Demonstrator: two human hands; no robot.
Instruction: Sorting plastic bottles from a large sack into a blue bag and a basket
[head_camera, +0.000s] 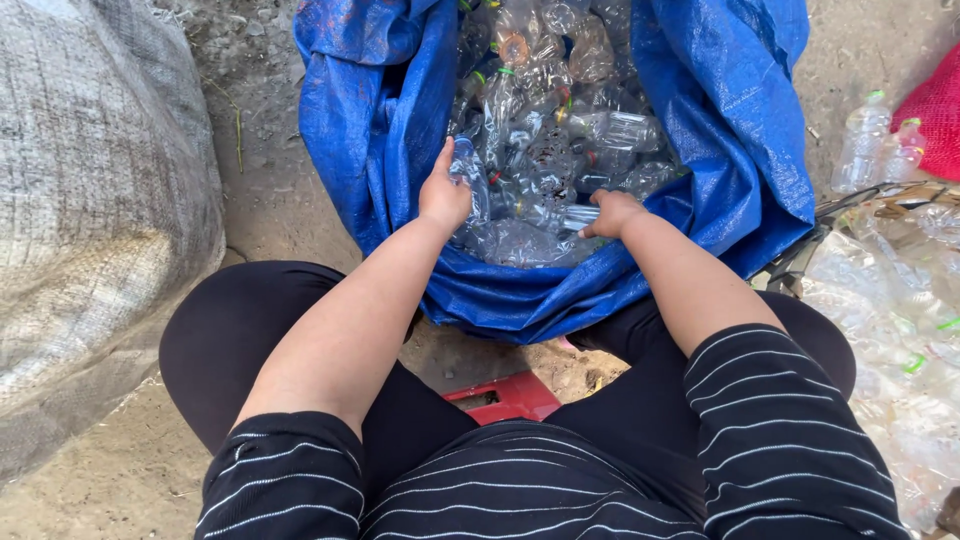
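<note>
A large blue woven sack (370, 130) stands open in front of me, filled with several crushed clear plastic bottles (560, 120). My left hand (444, 192) reaches into the sack's near left side and grips a clear bottle (470, 170) there. Closed around another clear bottle (575, 216), my right hand (612, 213) rests at the near edge of the pile. My forearms reach from striped sleeves over my black-trousered knees.
A big grey woven sack (90, 200) fills the left side. At the right lie more clear bottles (880, 140), a red mesh bag (935, 110) and a heap of plastic (900, 330). A red crate edge (505, 395) shows between my legs on the dirt ground.
</note>
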